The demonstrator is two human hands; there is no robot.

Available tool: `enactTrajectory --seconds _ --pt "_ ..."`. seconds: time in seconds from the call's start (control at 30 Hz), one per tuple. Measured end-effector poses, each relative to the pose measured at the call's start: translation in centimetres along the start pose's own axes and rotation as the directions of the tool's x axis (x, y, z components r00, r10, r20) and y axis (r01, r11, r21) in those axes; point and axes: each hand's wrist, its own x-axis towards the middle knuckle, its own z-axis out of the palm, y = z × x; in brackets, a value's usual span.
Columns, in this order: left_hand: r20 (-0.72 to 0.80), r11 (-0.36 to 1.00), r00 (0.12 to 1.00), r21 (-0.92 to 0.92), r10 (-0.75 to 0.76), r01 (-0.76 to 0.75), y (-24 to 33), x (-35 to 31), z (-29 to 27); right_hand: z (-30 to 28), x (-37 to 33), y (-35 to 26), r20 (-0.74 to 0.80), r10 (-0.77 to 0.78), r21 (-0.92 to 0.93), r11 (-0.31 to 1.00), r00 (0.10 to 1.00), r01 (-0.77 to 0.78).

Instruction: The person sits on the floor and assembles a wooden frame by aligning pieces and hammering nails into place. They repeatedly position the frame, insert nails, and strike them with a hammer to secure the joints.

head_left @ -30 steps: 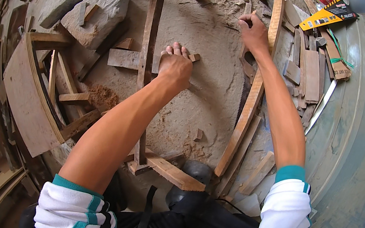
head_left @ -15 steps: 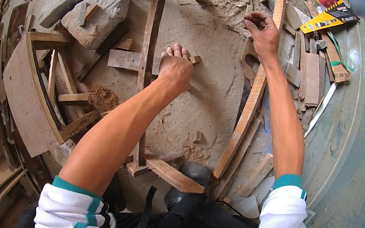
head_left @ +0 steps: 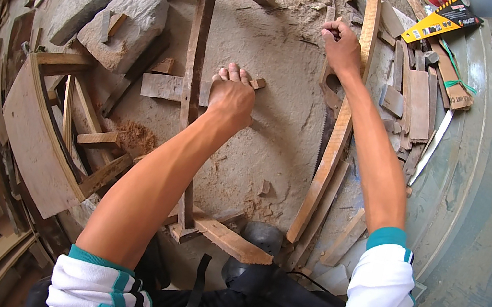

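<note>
My left hand (head_left: 232, 95) presses down over the right end of a short wooden board (head_left: 162, 86), its fingers bent over the far side. A small wooden stub (head_left: 259, 83) sticks out beside those fingers. The upright of a wooden frame (head_left: 198, 46) crosses over the board, left of my hand. Farther right, my right hand (head_left: 345, 51) is closed in a pinch; a small pale tip shows at its fingers, too little to name. Just below it lies a handsaw (head_left: 331, 95), partly hidden by a long wooden batten (head_left: 330, 152).
Two stone blocks (head_left: 126, 20) lie at the far left, above a curved plywood piece (head_left: 41, 137). Scrap wood (head_left: 417, 98) and a yellow-black saw sleeve (head_left: 444, 21) are at the right. Sawdust (head_left: 135, 137) and a small wood block (head_left: 264, 188) lie on the floor.
My right hand has moved slightly left, and its fingers have drawn into a tighter pinch. My left hand stays on the board. The whole view has shifted a little.
</note>
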Motion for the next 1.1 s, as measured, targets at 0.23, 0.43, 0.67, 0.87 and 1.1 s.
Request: enactTrajectory --seconds 0.23,0.43,0.67,0.87,1.1 --pt "0.012 1.0 1.0 0.02 0.009 -0.01 0.1 0.1 -0.2 -0.4 -2.0 -0.7 0.16 0.164 0.569 0.791 0.973 -0.226" --pt "0.006 1.0 1.0 -0.01 -0.012 0.012 -0.1 0.1 0.0 -2.1 -3.6 -3.0 0.225 0.187 0.59 0.755 0.956 -0.287" --pt "-0.017 1.0 1.0 0.004 -0.007 0.007 0.0 0.1 0.2 -0.8 -1.8 -1.7 0.059 -0.019 -0.08 0.997 0.998 0.024" --pt "0.002 1.0 1.0 0.009 -0.012 0.012 0.0 0.0 -0.1 -1.4 5.9 0.4 0.009 0.005 -0.306 0.952 1.0 -0.002" --pt "0.007 1.0 1.0 0.002 -0.002 0.002 0.0 0.2 0.1 -3.7 15.1 3.6 0.079 0.298 -0.321 0.911 0.951 -0.258"
